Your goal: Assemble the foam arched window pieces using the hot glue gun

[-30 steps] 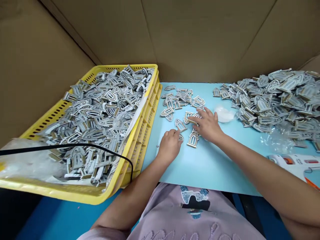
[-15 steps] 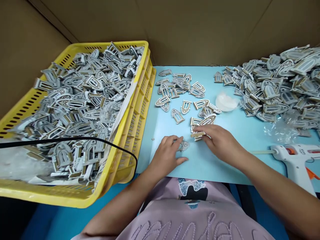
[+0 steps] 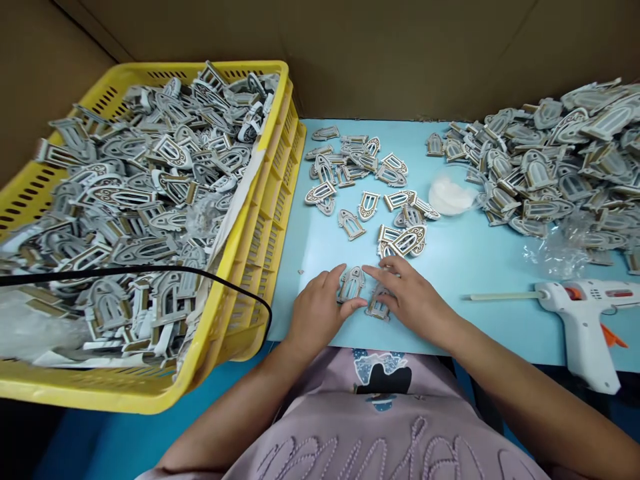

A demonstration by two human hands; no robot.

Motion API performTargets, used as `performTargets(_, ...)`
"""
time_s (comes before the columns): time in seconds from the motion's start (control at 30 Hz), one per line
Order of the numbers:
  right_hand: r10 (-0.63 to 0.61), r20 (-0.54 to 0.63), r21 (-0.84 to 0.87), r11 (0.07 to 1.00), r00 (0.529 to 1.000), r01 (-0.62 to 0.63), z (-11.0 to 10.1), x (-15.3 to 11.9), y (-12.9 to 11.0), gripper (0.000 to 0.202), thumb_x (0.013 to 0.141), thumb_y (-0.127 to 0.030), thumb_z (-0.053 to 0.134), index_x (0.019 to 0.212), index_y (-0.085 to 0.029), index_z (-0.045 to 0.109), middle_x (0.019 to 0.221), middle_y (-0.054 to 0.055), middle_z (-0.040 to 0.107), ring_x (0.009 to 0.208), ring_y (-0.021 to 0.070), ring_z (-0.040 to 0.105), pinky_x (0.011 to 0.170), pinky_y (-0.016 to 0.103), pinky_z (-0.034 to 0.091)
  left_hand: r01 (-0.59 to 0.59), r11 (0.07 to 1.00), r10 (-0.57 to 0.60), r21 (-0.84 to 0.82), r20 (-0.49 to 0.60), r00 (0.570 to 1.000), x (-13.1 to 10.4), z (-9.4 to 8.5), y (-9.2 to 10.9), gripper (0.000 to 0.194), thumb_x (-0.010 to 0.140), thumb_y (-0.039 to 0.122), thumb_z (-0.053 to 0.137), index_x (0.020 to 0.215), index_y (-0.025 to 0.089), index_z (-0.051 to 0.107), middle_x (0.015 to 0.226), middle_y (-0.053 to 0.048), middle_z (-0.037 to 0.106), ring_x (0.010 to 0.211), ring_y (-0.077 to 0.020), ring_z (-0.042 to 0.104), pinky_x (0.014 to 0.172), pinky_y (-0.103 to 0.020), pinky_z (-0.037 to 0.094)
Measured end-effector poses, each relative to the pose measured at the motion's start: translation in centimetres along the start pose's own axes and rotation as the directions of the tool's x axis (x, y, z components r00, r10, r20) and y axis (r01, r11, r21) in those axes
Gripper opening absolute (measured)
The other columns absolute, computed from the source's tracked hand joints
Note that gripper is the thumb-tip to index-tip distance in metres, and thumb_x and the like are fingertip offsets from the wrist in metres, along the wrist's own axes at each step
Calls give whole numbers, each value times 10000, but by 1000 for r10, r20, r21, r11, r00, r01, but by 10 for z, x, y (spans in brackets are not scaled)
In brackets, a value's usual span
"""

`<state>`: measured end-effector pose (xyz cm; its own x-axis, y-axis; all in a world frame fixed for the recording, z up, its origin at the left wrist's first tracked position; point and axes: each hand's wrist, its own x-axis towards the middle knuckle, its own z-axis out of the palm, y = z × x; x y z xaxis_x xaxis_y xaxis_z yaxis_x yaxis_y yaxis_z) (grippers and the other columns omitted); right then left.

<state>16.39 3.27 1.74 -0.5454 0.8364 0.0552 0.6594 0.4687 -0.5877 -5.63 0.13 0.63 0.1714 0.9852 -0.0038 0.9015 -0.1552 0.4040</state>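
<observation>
Between the thumb and forefinger of my left hand (image 3: 320,305) is a small grey arched window piece (image 3: 352,285), its point facing away from me. My right hand (image 3: 413,293) is close beside it, with the forefinger reaching to the tip of that piece. A second arched piece (image 3: 379,305) sits under the right thumb and fingers, partly hidden by them. Just beyond my hands lies a small cluster of white and gold arched pieces (image 3: 410,240), with more loose arched pieces (image 3: 350,163) farther back.
A yellow crate (image 3: 283,220) full of such pieces stands at left, with a black cable (image 3: 210,270) across it. At right are a large heap of pieces (image 3: 545,167), clear plastic (image 3: 565,250) and a white glue gun (image 3: 585,327). A white round item (image 3: 450,195) lies behind. Cardboard walls (image 3: 400,60) enclose the table.
My right hand has come down and left toward my left hand, bringing its piece from on edge to lying flatter. The piece by my left hand now shows upright between the fingers.
</observation>
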Motion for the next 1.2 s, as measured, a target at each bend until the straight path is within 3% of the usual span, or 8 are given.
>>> performTargets(0.1,-18,-106,-49,999,994,13,-1,7,5,421,949,-203,545,1368,-208,589,1361,143,551,1269,248,520,1045,441,480,-128,991,124,-32,-91,988,-8,-1,-4,737,868,615,610,1437,184,423,1178,-136,602,1082,-284,596,903,-420,514)
performTargets(0.2,33,-178,-115,992,983,-54,-2,8,15,307,983,-207,461,1173,-192,703,1112,126,656,1084,255,598,982,462,504,-344,938,338,-32,-116,934,-15,3,-4,611,885,506,665,1399,223,495,1289,-146,551,1191,-294,533,1031,-468,454)
performTargets(0.27,59,-178,-157,984,982,-88,1,8,18,302,978,-217,480,1175,-195,707,1067,120,660,1022,261,606,944,457,518,-409,912,405,-25,-88,910,-18,7,-1,483,909,421,665,1350,258,556,1332,-130,546,1219,-296,515,1041,-480,445)
performTargets(0.43,103,-128,-257,957,986,-133,10,18,18,419,974,-241,497,1381,-283,588,1267,145,556,1116,294,563,886,441,531,-339,941,338,5,-91,937,-13,15,10,286,922,337,649,1200,271,663,1271,-101,602,1149,-295,547,943,-474,497)
performTargets(0.67,223,-189,-289,918,956,-271,1,28,29,226,943,-240,515,1102,-166,658,1080,153,597,976,308,596,775,426,528,-241,971,239,6,-134,962,10,14,14,268,938,275,606,1196,220,651,1243,-126,577,1111,-285,546,973,-469,495)
performTargets(0.83,282,-272,-219,913,920,-345,-9,10,22,417,956,-207,398,1350,-154,523,1074,141,662,926,280,649,749,409,533,-254,967,253,7,-151,956,17,17,11,280,941,273,600,1212,214,639,1260,-130,564,1135,-289,533,992,-471,484)
performTargets(1.0,280,-178,-120,945,943,-303,-3,-11,14,315,957,-253,443,1204,-204,631,911,56,733,800,205,692,724,338,554,-281,960,279,8,-139,950,14,18,9,283,948,260,583,1225,226,629,1254,-126,573,1145,-293,525,985,-485,487)
performTargets(1.2,186,-57,-128,973,981,-192,-9,-14,17,346,931,-181,464,1189,-290,666,975,25,706,859,188,679,758,314,543,-297,955,294,7,-154,943,11,17,9,286,943,228,577,1224,211,624,1258,-129,572,1148,-292,533,1000,-485,483)
